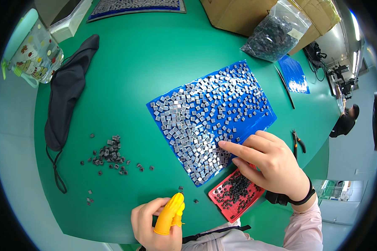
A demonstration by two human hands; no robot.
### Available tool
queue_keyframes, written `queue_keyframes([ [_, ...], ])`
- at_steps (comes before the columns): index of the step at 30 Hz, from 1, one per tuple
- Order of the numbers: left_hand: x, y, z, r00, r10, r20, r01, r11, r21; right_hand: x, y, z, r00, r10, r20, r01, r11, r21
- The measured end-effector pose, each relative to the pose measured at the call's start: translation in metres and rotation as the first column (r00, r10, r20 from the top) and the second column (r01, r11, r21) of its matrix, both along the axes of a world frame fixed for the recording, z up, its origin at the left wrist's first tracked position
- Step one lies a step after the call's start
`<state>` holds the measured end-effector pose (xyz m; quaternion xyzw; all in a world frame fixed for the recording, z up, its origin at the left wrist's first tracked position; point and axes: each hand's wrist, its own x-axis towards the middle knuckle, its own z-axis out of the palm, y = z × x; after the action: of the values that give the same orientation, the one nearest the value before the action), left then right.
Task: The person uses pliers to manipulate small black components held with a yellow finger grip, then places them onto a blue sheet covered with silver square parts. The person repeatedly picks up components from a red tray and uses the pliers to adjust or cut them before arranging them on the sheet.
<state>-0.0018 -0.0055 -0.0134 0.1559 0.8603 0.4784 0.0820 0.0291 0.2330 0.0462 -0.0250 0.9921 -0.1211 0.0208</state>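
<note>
My left hand (157,219) is near the table's front edge, with yellow rubber covers on its thumb and forefinger. These two press together, and a small dark grey cube (181,188) shows at their tips. My right hand (276,161) reaches over a blue sheet (255,124) covered with many small silvery square pieces (184,125). Its forefinger is stretched out and its tip touches the pieces; the thumb stays apart from it, the other fingers curl. Partly under this hand lies a red tray (234,216) with many tiny black parts (236,188).
Loose dark cubes (109,154) lie at the left, beside a black fabric pouch (67,100) and a clear cup (40,54). Tweezers (285,87), orange-handled pliers (297,142), a bag of dark parts (274,37) and a cardboard box (230,16) are at the right.
</note>
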Motion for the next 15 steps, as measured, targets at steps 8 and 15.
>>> queue_keyframes([
  [8,-0.010,0.002,0.009,0.962,-0.030,-0.271,0.019,0.999,-0.041,0.004,0.005,0.009,0.998,-0.046,-0.043,0.045,0.999,-0.013],
  [15,-0.010,0.003,0.009,0.978,0.028,-0.207,-0.034,0.999,-0.026,0.047,0.015,0.023,0.938,-0.335,-0.088,0.337,0.941,0.014],
])
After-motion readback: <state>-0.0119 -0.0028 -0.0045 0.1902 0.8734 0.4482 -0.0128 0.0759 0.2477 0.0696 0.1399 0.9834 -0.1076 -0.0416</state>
